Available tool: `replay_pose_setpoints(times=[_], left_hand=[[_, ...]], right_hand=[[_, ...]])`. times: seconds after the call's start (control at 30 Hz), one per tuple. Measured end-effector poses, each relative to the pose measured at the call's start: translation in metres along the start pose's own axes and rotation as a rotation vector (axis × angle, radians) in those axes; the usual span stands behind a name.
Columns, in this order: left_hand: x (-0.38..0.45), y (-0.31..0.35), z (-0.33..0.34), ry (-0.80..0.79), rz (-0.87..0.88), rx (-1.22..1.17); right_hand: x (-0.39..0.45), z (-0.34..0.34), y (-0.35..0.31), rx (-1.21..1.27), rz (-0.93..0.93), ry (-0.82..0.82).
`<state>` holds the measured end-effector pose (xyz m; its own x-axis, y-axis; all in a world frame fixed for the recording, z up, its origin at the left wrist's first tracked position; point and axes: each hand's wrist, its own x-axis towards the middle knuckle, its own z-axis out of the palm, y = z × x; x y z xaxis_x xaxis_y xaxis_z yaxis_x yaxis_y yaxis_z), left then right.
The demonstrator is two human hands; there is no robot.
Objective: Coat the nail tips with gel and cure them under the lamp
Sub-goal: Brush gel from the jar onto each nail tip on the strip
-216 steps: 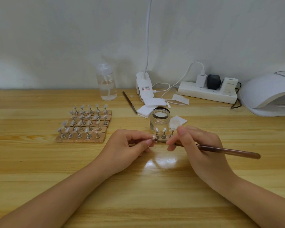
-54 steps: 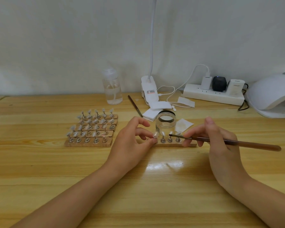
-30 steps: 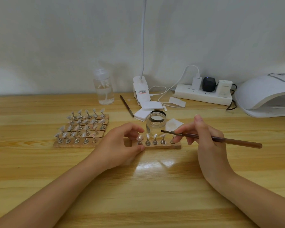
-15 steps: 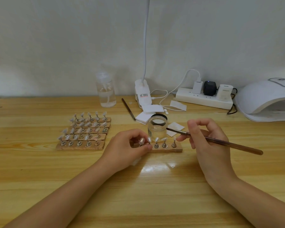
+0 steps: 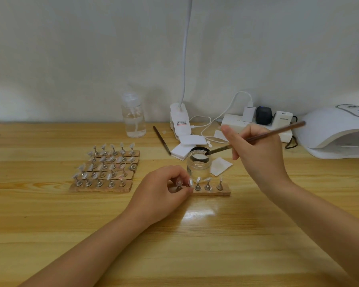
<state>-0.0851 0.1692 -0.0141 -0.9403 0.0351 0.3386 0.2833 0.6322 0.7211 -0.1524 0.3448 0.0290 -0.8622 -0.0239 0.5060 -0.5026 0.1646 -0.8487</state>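
Nail tips (image 5: 110, 162) on their stacked wooden strips wait at your left, well apart from the single strip (image 5: 210, 191) in front of you, where your left hand (image 5: 164, 193) pinches the leftmost stand with curled fingers while your right hand (image 5: 257, 150) grips the brush (image 5: 255, 137), its bristles at the mouth of the open gel jar (image 5: 198, 165). You look to be loading gel, so next carry the brush down to the pinched tip without dripping. Further right, white pads (image 5: 220, 165), a power strip (image 5: 236, 123) and the curing lamp (image 5: 336, 131) stand near; the jar just behind the strip crowds your stroke.
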Motion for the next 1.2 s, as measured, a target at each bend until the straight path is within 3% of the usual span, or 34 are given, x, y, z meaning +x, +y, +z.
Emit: replay_pose_setpoints(times=[0.23, 0.47, 0.83, 1.2], left_hand=[[-0.002, 0.003, 0.000, 0.041, 0.093, -0.065], [-0.004, 0.009, -0.004, 0.156, 0.080, -0.263], [-0.005, 0.011, -0.007, 0.173, 0.054, -0.302], [-0.004, 0.009, -0.006, 0.181, 0.101, -0.294]], right_hand=[[0.022, 0.020, 0.010, -0.451, -0.051, -0.174], [0.022, 0.029, 0.010, -0.623, -0.090, -0.266], [0.036, 0.006, 0.002, -0.327, 0.073, -0.163], [0.036, -0.004, 0.007, -0.294, 0.144, -0.070]])
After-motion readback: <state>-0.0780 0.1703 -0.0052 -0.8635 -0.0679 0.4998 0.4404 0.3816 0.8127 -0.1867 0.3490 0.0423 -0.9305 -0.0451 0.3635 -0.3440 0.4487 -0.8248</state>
